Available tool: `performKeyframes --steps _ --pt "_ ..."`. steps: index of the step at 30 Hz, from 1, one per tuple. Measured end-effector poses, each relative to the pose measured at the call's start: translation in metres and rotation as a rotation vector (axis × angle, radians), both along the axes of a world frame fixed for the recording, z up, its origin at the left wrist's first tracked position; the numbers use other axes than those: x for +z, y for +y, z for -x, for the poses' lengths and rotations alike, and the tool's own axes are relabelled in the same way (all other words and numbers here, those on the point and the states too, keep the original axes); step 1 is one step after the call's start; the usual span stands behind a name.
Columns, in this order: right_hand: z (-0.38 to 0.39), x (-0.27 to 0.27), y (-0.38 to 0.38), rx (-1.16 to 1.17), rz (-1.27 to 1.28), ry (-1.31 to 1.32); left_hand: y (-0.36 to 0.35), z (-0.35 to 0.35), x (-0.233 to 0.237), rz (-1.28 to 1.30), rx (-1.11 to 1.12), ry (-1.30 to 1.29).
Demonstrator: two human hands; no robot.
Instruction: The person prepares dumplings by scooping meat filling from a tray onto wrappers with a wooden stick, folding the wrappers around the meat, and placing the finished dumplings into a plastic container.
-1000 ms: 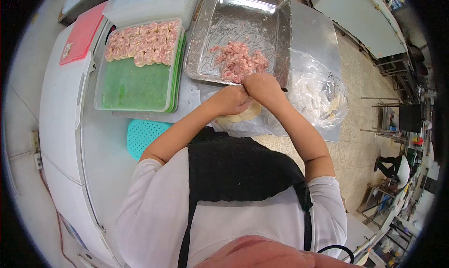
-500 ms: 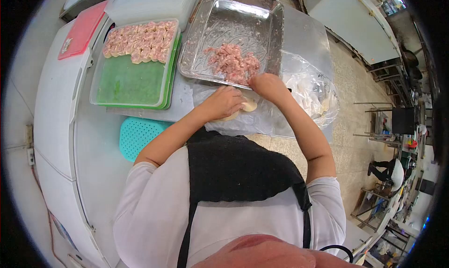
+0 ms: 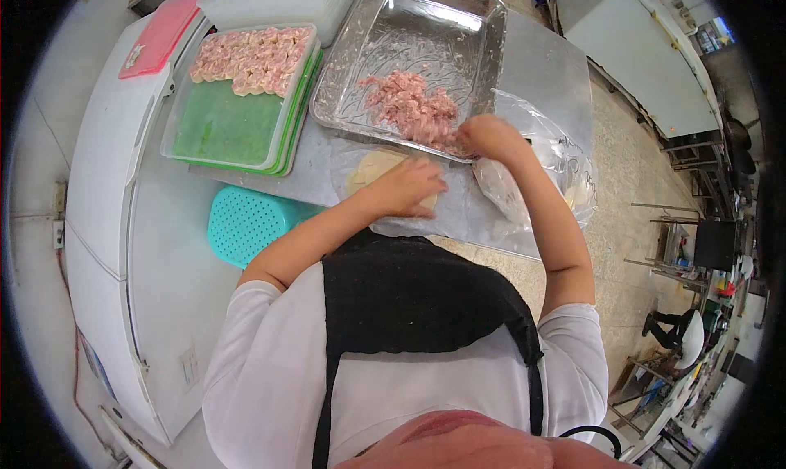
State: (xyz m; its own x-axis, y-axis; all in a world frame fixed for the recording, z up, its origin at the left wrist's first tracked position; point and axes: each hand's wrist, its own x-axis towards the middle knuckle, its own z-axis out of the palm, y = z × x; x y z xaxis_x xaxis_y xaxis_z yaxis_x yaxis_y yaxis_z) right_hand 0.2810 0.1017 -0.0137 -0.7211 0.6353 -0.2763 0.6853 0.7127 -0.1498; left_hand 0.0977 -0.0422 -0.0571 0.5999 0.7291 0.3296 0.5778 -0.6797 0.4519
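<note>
Pale round dough wrappers (image 3: pixel 370 167) lie on a plastic sheet (image 3: pixel 457 207) at the front of the metal table. My left hand (image 3: pixel 409 187) is over the wrappers, its fingers spread and slightly blurred. At the lower right rim of the metal tray (image 3: pixel 327 100), my right hand (image 3: pixel 485 136) has its fingers closed beside the pink minced meat (image 3: pixel 409 104); what they hold, if anything, is hidden. Filled pieces (image 3: pixel 254 58) stand in rows in the far half of a clear box (image 3: pixel 170 133) with a green base, left of the tray.
Clear lids or boxes (image 3: pixel 278 2) are stacked behind the filled box. A turquoise perforated basket (image 3: pixel 246 223) sits below the table's left edge. A clear plastic bag (image 3: pixel 565 174) lies at right. A pink board (image 3: pixel 160 39) is at far left. Another person (image 3: pixel 692 338) is at far right.
My left hand has opened and shifted slightly, uncovering more of the wrappers. My right hand has moved slightly right along the tray rim. The whole view has shifted a little.
</note>
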Motion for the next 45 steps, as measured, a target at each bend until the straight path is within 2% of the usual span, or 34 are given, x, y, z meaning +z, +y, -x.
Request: performKeyframes --steps 2,4,5,6,8,9,10,11,12,13,17,19,20,23,25,27,28,30,31,33,34,36,38,41,45 --pt "0.007 0.000 -0.014 0.047 -0.008 -0.057 -0.008 0.004 -0.017 -0.034 -0.024 0.092" --pt "0.007 0.004 -0.018 0.029 0.060 0.196 0.000 0.013 -0.032 0.037 -0.019 0.080" --pt "0.006 0.007 -0.017 0.003 0.208 0.341 0.002 0.018 -0.039 0.106 -0.015 0.068" --pt "0.008 0.009 -0.022 0.001 0.208 0.336 -0.001 0.023 -0.036 0.106 -0.017 0.063" --pt "0.014 0.019 -0.033 -0.235 0.306 0.517 0.000 0.040 -0.015 0.133 0.058 -0.082" --pt "0.017 0.013 -0.037 -0.237 0.291 0.518 -0.003 0.050 -0.004 0.131 0.078 -0.173" --pt "0.020 0.003 -0.041 -0.311 0.396 0.655 -0.006 0.059 0.008 0.114 0.069 -0.174" --pt "0.022 -0.005 -0.044 -0.384 0.499 0.793 -0.010 0.068 0.019 0.013 0.186 -0.185" --pt "0.029 0.001 -0.052 -0.447 0.498 0.787 -0.014 0.075 0.026 -0.089 0.303 -0.198" --pt "0.037 0.006 -0.062 -0.511 0.497 0.781 -0.018 0.081 0.025 -0.008 0.353 -0.208" --pt "0.059 -0.036 -0.079 -0.545 0.492 0.904 -0.025 0.081 -0.041 0.083 0.225 -0.163" --pt "0.066 -0.042 -0.086 -0.518 0.311 0.943 -0.028 0.079 -0.045 0.082 0.244 -0.192" --pt "0.067 -0.045 -0.087 -0.514 0.305 0.942 -0.027 0.081 -0.046 0.091 0.260 -0.216" --pt "0.066 -0.042 -0.091 -0.598 0.342 0.948 -0.021 0.089 -0.048 0.147 0.306 -0.382" --pt "0.066 -0.035 -0.090 -0.681 0.503 0.940 -0.019 0.093 -0.033 0.202 0.345 -0.475" --pt "0.066 -0.029 -0.089 -0.732 0.570 0.977 -0.022 0.094 -0.018 0.457 0.506 -0.648" --pt "0.066 -0.027 -0.090 -0.787 0.644 1.009 -0.020 0.095 -0.023 0.456 0.507 -0.648" --pt "0.066 -0.019 -0.091 -0.772 0.643 1.050 -0.012 0.099 -0.030 0.674 0.543 -0.756" --pt "0.066 -0.015 -0.092 -0.759 0.639 1.092 -0.012 0.099 -0.031 0.681 0.548 -0.756" --pt "0.067 -0.003 -0.094 -0.733 0.659 1.112 -0.010 0.094 -0.027 0.696 0.507 -1.030" --pt "0.070 0.007 -0.097 -0.707 0.673 1.136 -0.011 0.090 -0.016 0.710 0.515 -1.028" --pt "0.076 0.015 -0.101 -0.721 0.688 1.135 -0.011 0.084 0.004 0.904 0.436 -1.482" --pt "0.077 0.014 -0.098 -0.641 0.668 1.057 -0.011 0.085 0.012 0.916 0.362 -1.415" --pt "0.083 0.014 -0.100 -0.629 0.597 1.107 -0.016 0.076 0.034 0.829 0.356 -1.403" --pt "0.083 0.032 -0.107 -0.655 0.623 1.281 -0.018 0.078 0.042 0.984 0.234 -1.659"
